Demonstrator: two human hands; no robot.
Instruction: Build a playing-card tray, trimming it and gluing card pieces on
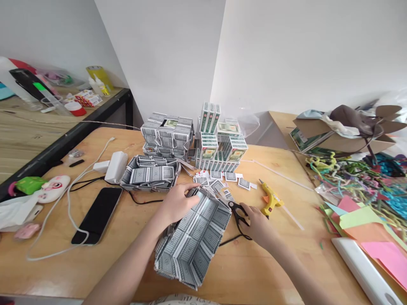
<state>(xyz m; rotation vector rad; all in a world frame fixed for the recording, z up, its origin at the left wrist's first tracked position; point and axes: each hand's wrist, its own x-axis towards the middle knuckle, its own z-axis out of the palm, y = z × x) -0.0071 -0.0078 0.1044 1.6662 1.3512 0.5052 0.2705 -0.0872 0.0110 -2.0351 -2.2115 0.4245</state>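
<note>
My left hand [178,203] grips the far rim of a box built from grey-patterned playing cards [193,243], which lies tilted at the table's front middle. My right hand [259,228] rests on black scissors [237,213] just right of the box, fingers at the handles. Loose folded cards [222,180] lie scattered right behind both hands.
A yellow glue gun [270,199] lies right of the scissors. Behind stand another card box [149,174], a card-built block [167,133] and stacked card packs [219,146]. A black phone [97,215], white charger [116,166] and cable lie left; coloured paper [372,228] and pipe cleaners lie right.
</note>
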